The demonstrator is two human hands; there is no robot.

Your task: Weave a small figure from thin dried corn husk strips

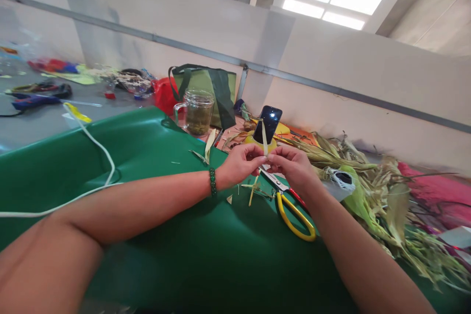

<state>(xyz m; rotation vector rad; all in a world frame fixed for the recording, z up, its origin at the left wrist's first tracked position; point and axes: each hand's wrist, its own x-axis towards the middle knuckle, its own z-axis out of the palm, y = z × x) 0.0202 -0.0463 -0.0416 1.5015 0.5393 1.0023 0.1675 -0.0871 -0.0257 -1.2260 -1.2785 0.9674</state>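
Observation:
Both my hands meet above the green table cover (147, 157). My left hand (241, 163), with a green bead bracelet on its wrist, and my right hand (292, 167) each pinch the same thin pale leaf strip (264, 144), which stands up between the fingertips. More of the strip hangs down below the hands toward the cover. Yellow-handled scissors (294, 213) lie on the cover just under my right hand. A dark phone (268, 123) stands propped on a yellow holder right behind the hands.
A pile of dried husks and leaves (371, 181) fills the right side. A glass mug (196, 112) and a green bag (211, 89) stand at the back. A white cable (99, 149) crosses the left. Clutter covers the grey table far left.

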